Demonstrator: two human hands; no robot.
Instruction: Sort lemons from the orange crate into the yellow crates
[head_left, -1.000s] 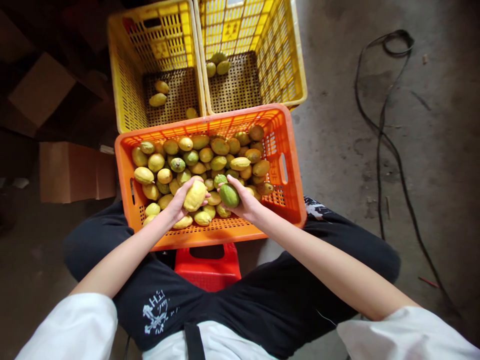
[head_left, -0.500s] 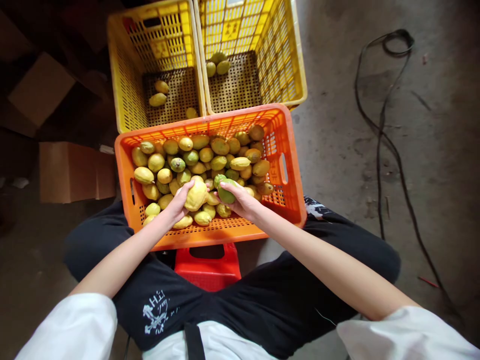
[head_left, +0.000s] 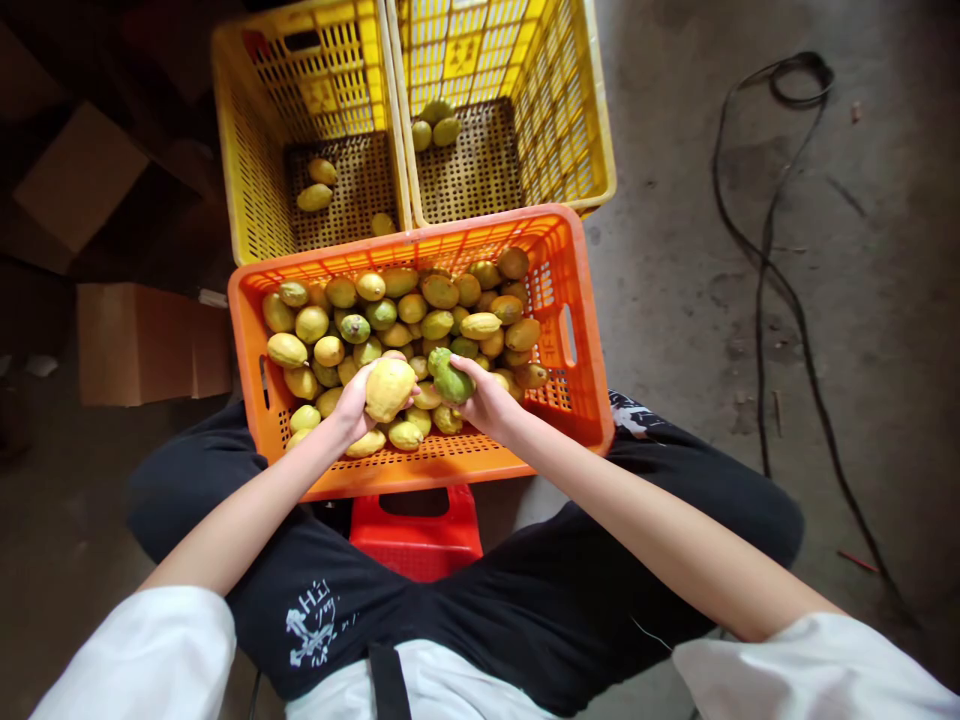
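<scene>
My left hand is closed round a large yellow lemon, with its palm side turned up. Beside it, my right hand grips a knobbly green lemon, thumb on top. Both fruits are held apart, over the orange crate. Many yellow and greenish lemons lie piled in that crate below my hands. Parts of the fingers are hidden behind the two fruits.
Behind the orange crate stand a left yellow crate with several lemons and a right yellow crate with a few green ones. A red stool is between my legs. Cardboard boxes sit left; a black cable lies right.
The fruits have turned in my hands: the yellow one shows a broader face, and my right thumb has shifted, baring more of the green one. The crates look unchanged.
</scene>
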